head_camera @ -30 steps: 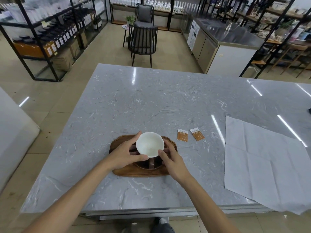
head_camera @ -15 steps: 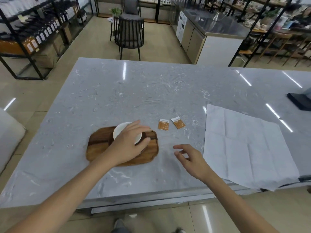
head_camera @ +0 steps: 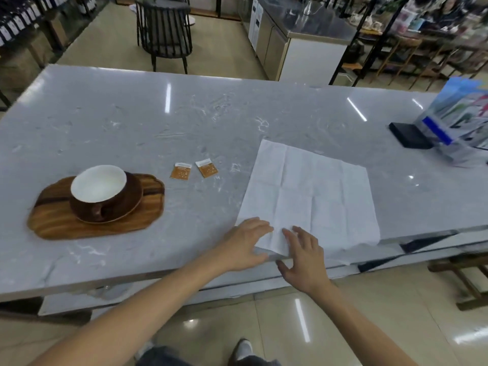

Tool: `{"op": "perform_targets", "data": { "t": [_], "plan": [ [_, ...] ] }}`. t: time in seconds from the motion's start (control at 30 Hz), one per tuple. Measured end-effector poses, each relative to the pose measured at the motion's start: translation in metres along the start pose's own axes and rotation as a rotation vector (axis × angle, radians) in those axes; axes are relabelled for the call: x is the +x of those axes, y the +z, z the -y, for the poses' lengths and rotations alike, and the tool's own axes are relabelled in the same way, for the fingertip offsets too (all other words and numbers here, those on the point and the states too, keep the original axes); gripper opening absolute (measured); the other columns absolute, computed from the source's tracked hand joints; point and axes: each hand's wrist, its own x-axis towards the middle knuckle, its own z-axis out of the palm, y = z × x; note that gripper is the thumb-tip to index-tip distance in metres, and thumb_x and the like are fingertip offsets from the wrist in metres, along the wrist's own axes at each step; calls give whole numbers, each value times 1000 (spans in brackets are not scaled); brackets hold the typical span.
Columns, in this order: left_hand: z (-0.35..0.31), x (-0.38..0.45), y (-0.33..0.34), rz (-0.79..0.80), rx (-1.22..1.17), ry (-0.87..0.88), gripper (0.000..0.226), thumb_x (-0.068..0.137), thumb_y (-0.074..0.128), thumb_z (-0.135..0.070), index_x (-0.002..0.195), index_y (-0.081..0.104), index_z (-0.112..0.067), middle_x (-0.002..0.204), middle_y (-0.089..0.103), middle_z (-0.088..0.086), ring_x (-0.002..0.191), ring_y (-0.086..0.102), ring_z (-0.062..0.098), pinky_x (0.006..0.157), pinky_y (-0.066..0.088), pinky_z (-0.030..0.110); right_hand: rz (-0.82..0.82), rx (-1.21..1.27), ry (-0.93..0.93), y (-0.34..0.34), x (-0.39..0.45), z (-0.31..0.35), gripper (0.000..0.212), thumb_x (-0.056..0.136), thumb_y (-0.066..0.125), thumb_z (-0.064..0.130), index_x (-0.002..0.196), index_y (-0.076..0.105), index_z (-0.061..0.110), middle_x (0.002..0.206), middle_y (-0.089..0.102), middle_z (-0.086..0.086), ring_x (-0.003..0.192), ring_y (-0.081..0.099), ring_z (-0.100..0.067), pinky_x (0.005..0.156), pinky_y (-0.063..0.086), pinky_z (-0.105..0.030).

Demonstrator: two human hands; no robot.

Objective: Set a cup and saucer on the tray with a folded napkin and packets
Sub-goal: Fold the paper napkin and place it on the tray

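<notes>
Cup (head_camera: 99,187) on saucer (head_camera: 132,204), both on tray (head_camera: 52,223), left of frame: done. Napkin (head_camera: 309,191) flat, unfolded, centre-right; left hand (head_camera: 244,245) and right hand (head_camera: 303,257), fingers spread, on its near corner. Packets (head_camera: 192,170) lie off tray.

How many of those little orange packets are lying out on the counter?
2. The left packet and the right packet lie side by side on the marble counter, between the wooden tray and the unfolded napkin. None seems hidden.
</notes>
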Motion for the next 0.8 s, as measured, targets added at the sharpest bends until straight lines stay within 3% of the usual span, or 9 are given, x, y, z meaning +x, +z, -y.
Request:
{"op": "perform_targets", "data": {
  "t": [0.1,0.2,0.3,0.4,0.5,0.6,0.7,0.8],
  "plan": [
    [-18,13,30,49,132,-21,72,90,65,-39,155,37,-23,162,34,-1,150,26,19,120,21,34,-13,-32,-68,4,0,-21,80,73,87,25,145,53,22,148,53,-10,129,55,-36,95,51,-49],
    [-27,20,46,-81,272,-16,57,87,65,-32,142,54,-24,146,50,0,135,43,23,107,35,39,-34,10,-137,0,2,-34,78,71,81,6,144,57,22,148,56,-9,127,57,-34,96,51,-46],
    [-26,23,49,-178,267,22,43,86,67,-28,129,68,-27,129,62,-4,120,53,21,94,42,35,-14,68,-227,-8,3,-46,77,71,65,-9,143,59,16,149,55,-12,130,56,-35,97,52,-46],
    [-21,20,50,-245,184,65,28,84,76,-25,111,78,-27,118,71,-4,109,62,22,85,47,36,-23,138,-252,-18,5,-57,65,82,57,-6,144,58,12,152,54,-7,137,52,-29,104,51,-44],
    [-18,18,44,-278,162,95,11,92,71,-28,98,80,-27,106,74,-8,98,65,18,80,52,38,-107,146,-218,-33,5,-68,54,84,61,-3,135,65,11,143,61,-4,132,56,-26,92,56,-35],
    [-18,21,30,-317,128,49,17,101,57,-27,95,72,-22,87,72,-6,81,65,19,72,53,39,-183,144,-194,-57,8,-88,49,76,69,-8,123,73,7,130,68,-12,120,63,-34,88,57,-39],
    [-18,25,6,-446,118,-21,16,103,53,-29,96,65,-23,88,70,-6,79,66,19,67,53,38,-303,96,-170,-91,16,-113,42,78,75,-8,117,77,8,121,70,-14,111,64,-38,84,58,-45],
    [-19,30,-26,-536,138,-45,22,102,56,-35,92,67,-19,85,71,-3,76,66,21,66,53,39,-394,117,-159,-130,27,-132,23,86,80,3,108,81,10,106,74,-12,95,71,-33,71,58,-38]
  ]
}}
